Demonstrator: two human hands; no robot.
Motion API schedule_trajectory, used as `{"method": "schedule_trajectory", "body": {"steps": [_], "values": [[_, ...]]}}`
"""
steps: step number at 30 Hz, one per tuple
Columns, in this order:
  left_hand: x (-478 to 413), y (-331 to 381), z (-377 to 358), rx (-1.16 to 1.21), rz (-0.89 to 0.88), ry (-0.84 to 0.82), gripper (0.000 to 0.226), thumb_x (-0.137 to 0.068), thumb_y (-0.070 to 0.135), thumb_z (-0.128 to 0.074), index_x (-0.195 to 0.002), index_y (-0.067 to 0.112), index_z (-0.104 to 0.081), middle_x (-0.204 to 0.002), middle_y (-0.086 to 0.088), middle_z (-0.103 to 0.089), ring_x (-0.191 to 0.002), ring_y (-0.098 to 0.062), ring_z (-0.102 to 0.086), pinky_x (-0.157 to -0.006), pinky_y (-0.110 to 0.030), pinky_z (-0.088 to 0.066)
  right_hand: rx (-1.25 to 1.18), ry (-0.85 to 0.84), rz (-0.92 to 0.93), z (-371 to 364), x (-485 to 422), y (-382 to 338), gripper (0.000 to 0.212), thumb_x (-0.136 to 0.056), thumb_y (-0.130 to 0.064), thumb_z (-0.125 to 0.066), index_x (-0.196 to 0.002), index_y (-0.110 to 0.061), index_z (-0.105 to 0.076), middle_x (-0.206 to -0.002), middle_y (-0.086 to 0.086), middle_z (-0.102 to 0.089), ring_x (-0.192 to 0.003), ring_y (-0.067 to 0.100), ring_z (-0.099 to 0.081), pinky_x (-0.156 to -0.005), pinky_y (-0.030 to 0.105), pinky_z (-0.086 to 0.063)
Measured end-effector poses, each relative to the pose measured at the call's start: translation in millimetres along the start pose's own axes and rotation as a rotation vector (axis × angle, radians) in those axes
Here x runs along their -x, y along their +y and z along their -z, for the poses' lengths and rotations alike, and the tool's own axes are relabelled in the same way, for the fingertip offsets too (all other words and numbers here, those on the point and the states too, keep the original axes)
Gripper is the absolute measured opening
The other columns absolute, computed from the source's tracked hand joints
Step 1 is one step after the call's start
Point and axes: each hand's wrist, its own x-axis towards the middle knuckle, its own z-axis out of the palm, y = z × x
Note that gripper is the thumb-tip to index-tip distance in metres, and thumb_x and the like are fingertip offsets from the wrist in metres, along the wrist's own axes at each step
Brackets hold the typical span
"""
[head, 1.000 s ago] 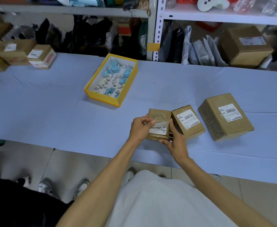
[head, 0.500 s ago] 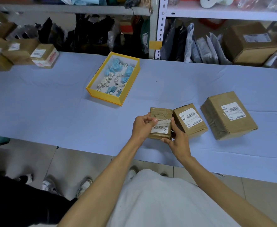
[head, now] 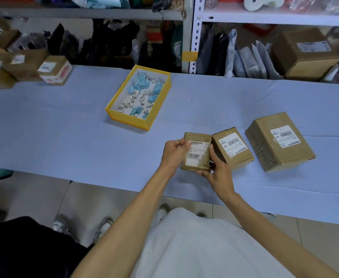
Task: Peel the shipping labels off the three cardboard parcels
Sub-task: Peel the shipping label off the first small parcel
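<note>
grey shirt point(head: 194, 247) fills the bottom of the view, and two bare forearms reach out over the near edge of the pale blue table point(head: 64, 127). the left hand point(head: 172, 155) grips the small parcel point(head: 199, 164) by its left side, with the fingers curled behind it and the thumb pressed on the upper left corner of the label point(head: 196, 153). the right hand point(head: 217, 173) holds the lower right corner, thumb up along the right edge and fingers curled under the bottom. the small parcel sits between the two hands, tilted up toward the camera, over the table close to its near edge. whether the label's corner is lifted under the thumb cannot be told. it shows a barcode low down and "36" at the top right; the rest is too small to read. just to the right, perhaps touching, the middle parcel point(head: 238, 161) lies on the table, and its second label point(head: 233, 144) faces up with a barcode, "mx" and "03". further right and apart from it, the big parcel point(head: 264, 149) carries a third label point(head: 284, 138) with a barcode and "mx". beyond them a yellow box point(head: 129, 122) holds crumpled white and blue scraps. labelled boxes point(head: 54, 70) stand at the far left. a shelf point(head: 264, 19) behind holds grey mailers point(head: 250, 63) and another box point(head: 305, 53).
</note>
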Motion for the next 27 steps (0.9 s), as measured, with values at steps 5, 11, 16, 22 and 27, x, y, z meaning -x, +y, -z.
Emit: {"method": "schedule_trajectory", "body": {"steps": [5,11,16,22,27], "values": [[-3,1,-1,-0.043,0.002,0.049,0.007,-0.094,0.012,-0.058,-0.095,0.007,-0.062,-0.094,-0.007,-0.066,-0.083,-0.015,-0.064,-0.064,-0.017,-0.051,-0.015,0.011,-0.001,1,-1,0,0.095,-0.073,0.004,-0.075,-0.151,-0.024,-0.028,-0.125,-0.008,-0.057,-0.096,0.004,-0.06,-0.08,0.006,-0.048],[8,-3,7,0.043,-0.104,0.022,0.07,-0.085,-0.017,-0.053,-0.139,0.024,-0.035,-0.121,0.004,-0.054,-0.109,-0.009,-0.056,-0.068,-0.017,-0.054,0.036,0.002,0.008,0,-2,1,0.082,-0.076,-0.005,-0.078,-0.147,-0.022,-0.039,-0.126,-0.002,-0.059,-0.103,0.019,-0.062,-0.085,0.027,-0.053],[8,-14,8,-0.127,-0.101,0.011,0.111,-0.08,-0.011,-0.067,-0.151,0.041,0.001,-0.15,-0.011,-0.037,-0.13,-0.017,-0.047,-0.104,-0.044,-0.047,0.038,0.028,-0.014,-2,-4,-1,0.104,-0.069,0.001,-0.079,-0.153,-0.025,-0.024,-0.126,-0.016,-0.052,-0.101,0.01,-0.061,-0.087,0.037,-0.056],[4,-30,8,-0.14,-0.108,0.016,0.112,-0.082,-0.003,-0.069,-0.151,0.041,0.009,-0.142,-0.007,-0.052,-0.116,0.0,-0.054,-0.101,-0.033,-0.049,0.011,0.152,-0.142,-3,-14,-8,0.109,-0.054,-0.03,-0.09,-0.144,-0.021,-0.03,-0.115,0.001,-0.054,-0.097,0.013,-0.058,-0.076,0.035,-0.058],[1,-29,9,-0.2,-0.13,-0.033,0.108,-0.082,-0.003,-0.068,-0.152,0.04,0.003,-0.132,0.001,-0.06,-0.124,-0.003,-0.053,-0.097,-0.027,-0.052,0.129,0.046,-0.141,6,-31,-12,0.128,-0.056,-0.024,-0.091,-0.154,-0.027,-0.01,-0.147,0.006,-0.033,-0.133,0.021,-0.037,-0.104,0.035,-0.037]]}}
